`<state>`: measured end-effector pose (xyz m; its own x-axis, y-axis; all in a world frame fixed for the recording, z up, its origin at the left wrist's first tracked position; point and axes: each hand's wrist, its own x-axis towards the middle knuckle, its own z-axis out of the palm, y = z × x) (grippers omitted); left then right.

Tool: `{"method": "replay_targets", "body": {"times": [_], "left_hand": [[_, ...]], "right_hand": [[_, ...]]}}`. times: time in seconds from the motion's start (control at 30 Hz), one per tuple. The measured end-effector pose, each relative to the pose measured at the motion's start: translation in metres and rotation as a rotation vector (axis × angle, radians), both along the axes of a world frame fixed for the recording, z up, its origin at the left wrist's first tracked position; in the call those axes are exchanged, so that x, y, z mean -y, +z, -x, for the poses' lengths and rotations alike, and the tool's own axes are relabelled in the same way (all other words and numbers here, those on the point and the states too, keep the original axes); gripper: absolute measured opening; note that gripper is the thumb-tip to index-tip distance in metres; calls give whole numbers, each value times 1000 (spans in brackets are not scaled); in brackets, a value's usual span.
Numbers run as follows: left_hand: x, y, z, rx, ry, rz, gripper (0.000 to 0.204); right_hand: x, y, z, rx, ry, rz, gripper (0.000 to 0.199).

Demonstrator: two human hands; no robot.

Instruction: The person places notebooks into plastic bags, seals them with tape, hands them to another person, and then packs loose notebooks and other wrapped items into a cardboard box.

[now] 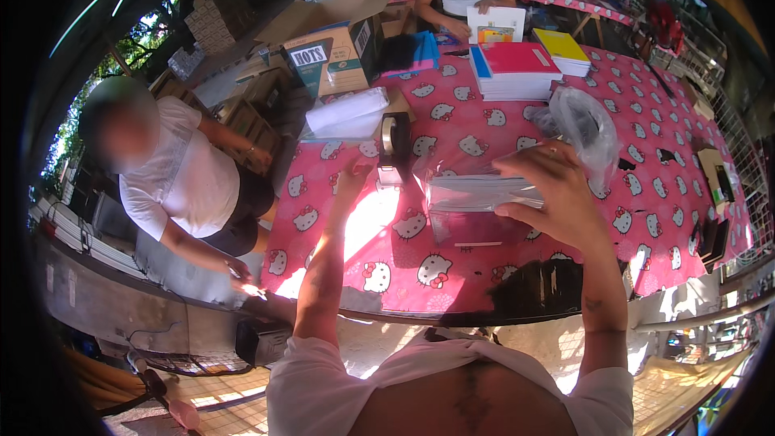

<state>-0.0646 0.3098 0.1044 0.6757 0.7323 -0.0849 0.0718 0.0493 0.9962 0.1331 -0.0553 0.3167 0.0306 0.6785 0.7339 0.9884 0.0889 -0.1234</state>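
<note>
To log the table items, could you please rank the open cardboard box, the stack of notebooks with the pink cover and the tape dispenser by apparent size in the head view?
1. open cardboard box
2. stack of notebooks with the pink cover
3. tape dispenser
The dispenser sits nearer the camera, yet looks smallest.

Bare tablecloth [452, 262] before the hands; tape dispenser [393, 145], book stacks [517, 69] beyond.

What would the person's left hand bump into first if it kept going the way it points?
Probably the black tape dispenser just ahead of the left hand on the pink cartoon-cat tablecloth, though depth is unclear.
</note>
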Motion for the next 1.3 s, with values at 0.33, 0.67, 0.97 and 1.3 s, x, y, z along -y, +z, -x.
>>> {"method": "replay_targets", "body": {"times": [0.33,0.67,0.97,1.3], "left_hand": [[-8,-79,-76,63,76,224,25],[-2,11,-13,-461,-4,-848,17],[80,138,-33,491,-706,-185,31],[68,180,-46,350,-702,-923,10]], "right_hand": [[-65,5,23,-114,25,460,45],[-90,12,44,-101,-3,633,52],[-95,21,62,-156,-66,650,47],[-24,22,3,126,133,563,45]]}}
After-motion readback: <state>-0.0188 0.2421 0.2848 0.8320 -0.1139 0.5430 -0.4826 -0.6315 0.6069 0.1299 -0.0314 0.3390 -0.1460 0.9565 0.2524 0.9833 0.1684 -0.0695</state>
